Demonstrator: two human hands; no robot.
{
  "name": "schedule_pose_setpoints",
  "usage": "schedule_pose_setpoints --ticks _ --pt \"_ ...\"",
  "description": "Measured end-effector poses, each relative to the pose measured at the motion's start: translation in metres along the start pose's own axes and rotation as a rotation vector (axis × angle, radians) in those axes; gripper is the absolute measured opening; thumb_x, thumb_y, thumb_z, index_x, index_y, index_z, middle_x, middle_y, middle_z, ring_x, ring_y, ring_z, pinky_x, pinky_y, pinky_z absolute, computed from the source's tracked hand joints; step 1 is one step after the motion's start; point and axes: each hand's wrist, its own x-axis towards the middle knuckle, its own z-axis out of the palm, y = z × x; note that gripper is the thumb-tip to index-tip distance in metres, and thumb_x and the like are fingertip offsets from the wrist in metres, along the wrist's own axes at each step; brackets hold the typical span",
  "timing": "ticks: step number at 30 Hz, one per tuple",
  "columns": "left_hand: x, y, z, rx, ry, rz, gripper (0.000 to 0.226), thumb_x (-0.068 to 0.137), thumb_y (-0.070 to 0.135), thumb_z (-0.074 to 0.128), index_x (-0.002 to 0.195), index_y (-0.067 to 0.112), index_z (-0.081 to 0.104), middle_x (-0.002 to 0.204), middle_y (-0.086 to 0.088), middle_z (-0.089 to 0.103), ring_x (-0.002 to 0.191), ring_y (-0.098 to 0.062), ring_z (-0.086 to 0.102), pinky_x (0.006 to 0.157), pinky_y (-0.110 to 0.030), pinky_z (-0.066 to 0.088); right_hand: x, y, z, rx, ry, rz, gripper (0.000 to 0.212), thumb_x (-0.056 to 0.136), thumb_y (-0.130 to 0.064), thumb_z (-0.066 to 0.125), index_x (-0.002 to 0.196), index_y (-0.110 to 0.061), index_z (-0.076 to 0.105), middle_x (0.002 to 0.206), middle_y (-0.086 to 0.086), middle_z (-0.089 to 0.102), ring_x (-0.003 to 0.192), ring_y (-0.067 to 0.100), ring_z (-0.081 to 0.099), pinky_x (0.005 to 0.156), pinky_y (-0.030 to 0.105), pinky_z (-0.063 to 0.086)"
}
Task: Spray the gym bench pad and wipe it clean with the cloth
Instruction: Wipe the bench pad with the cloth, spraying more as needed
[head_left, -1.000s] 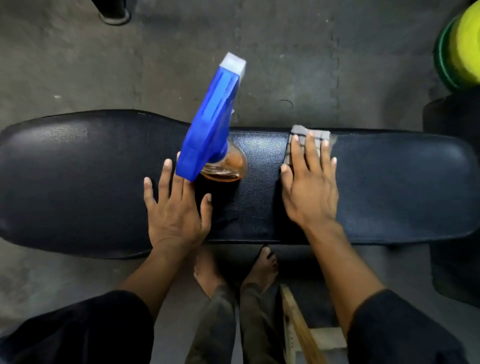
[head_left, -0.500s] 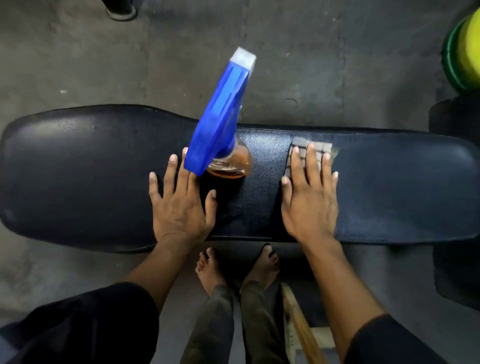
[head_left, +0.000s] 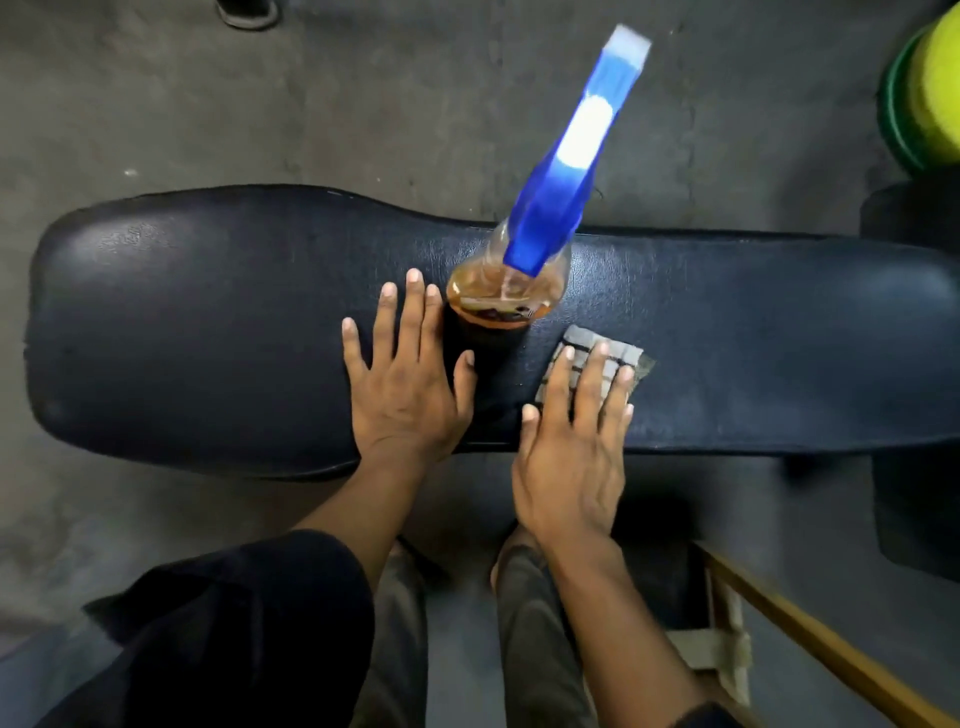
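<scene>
Palms (head_left: 408, 387) (head_left: 570, 457) flat on grainy black pad (head_left: 182, 332); checked cloth (head_left: 592, 358) under right.

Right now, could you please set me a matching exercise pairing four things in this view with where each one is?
Things:
1. left hand
2. right hand
3. spray bottle
4. cloth

Places:
A. standing upright on the bench pad
B. flat and bare on the pad, left of the bottle
C. lying on the pad under fingers
D. pressing on the cloth, near the pad's near edge

Pairs: 1-B, 2-D, 3-A, 4-C
</scene>
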Motion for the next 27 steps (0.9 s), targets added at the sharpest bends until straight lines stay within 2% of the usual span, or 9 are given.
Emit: schedule_pose_setpoints --ticks 4,7,11,15,18,22,24,27 --pt "-0.001 -0.003 0.001 -0.03 0.002 0.016 0.078 0.107 0.056 0.035 0.172 0.017 0.021 0.183 -0.003 0.008 0.169 -0.025 0.009 0.132 -0.066 0.009 -0.028 -0.04 0.013 -0.027 -0.039 -0.12 0.071 0.108 -0.036 0.041 0.171 -0.015 0.016 0.18 0.016 -0.003 0.165 0.046 0.0 0.132 0.058 0.019" --pt "-0.001 -0.004 -0.002 -0.053 -0.022 0.022 0.077 0.107 0.056 0.032 0.173 0.016 0.02 0.183 -0.004 0.007 0.17 -0.024 0.008 0.133 -0.066 0.008 -0.046 -0.037 0.017 -0.067 -0.085 -0.189 0.071 0.107 -0.032 0.045 0.171 -0.017 0.019 0.18 0.013 -0.001 0.165 0.043 0.004 0.131 0.058 0.023" --pt "-0.004 -0.008 -0.005 -0.057 -0.036 0.06 0.078 0.109 0.056 0.031 0.174 0.015 0.015 0.184 -0.003 0.002 0.17 -0.023 0.004 0.133 -0.065 0.005 -0.039 -0.018 0.008 -0.063 -0.07 -0.086 0.083 0.1 -0.019 0.053 0.172 -0.024 0.012 0.18 0.007 -0.005 0.167 0.036 0.002 0.133 0.055 0.018" --pt "-0.002 -0.011 -0.001 -0.061 -0.012 0.069 0.078 0.109 0.056 0.031 0.173 0.014 0.017 0.183 -0.005 0.005 0.17 -0.024 0.007 0.132 -0.066 0.007 -0.015 -0.038 0.002 0.039 -0.058 0.047 0.08 0.103 -0.018 0.045 0.173 -0.023 0.006 0.18 0.007 -0.009 0.166 0.039 -0.008 0.134 0.054 0.01" --pt "-0.003 -0.012 0.003 -0.055 -0.035 0.071 0.079 0.108 0.056 0.029 0.173 0.013 0.015 0.184 -0.005 0.002 0.17 -0.024 0.005 0.132 -0.066 0.006 -0.025 -0.059 0.005 0.04 -0.057 -0.045 0.078 0.101 -0.018 0.041 0.173 -0.021 0.01 0.18 0.01 -0.005 0.166 0.041 -0.006 0.135 0.053 0.013" --pt "-0.003 -0.011 0.003 -0.052 -0.042 0.071 0.079 0.108 0.056 0.029 0.173 0.013 0.014 0.184 -0.005 0.0 0.17 -0.025 0.003 0.132 -0.067 0.006 -0.042 -0.046 0.005 0.019 -0.099 -0.139 0.084 0.096 -0.011 0.052 0.172 -0.023 0.017 0.18 0.006 -0.001 0.166 0.036 -0.001 0.132 0.054 0.022" --pt "-0.003 -0.01 0.003 -0.047 -0.033 0.066 0.08 0.107 0.057 0.031 0.173 0.013 0.017 0.184 -0.005 0.003 0.17 -0.025 0.005 0.132 -0.067 0.007 -0.033 -0.031 0.001 0.02 -0.105 -0.097 0.086 0.096 -0.012 0.053 0.171 -0.026 0.014 0.18 0.003 -0.006 0.167 0.033 -0.004 0.133 0.054 0.019" --pt "-0.001 -0.01 0.004 -0.024 -0.045 0.06 0.081 0.106 0.058 0.033 0.173 0.014 0.017 0.183 -0.004 0.004 0.17 -0.025 0.006 0.132 -0.067 0.008 -0.004 -0.017 -0.009 0.071 -0.057 0.004 0.087 0.095 -0.01 0.056 0.172 -0.024 0.017 0.181 0.004 -0.002 0.167 0.036 0.0 0.135 0.051 0.013"
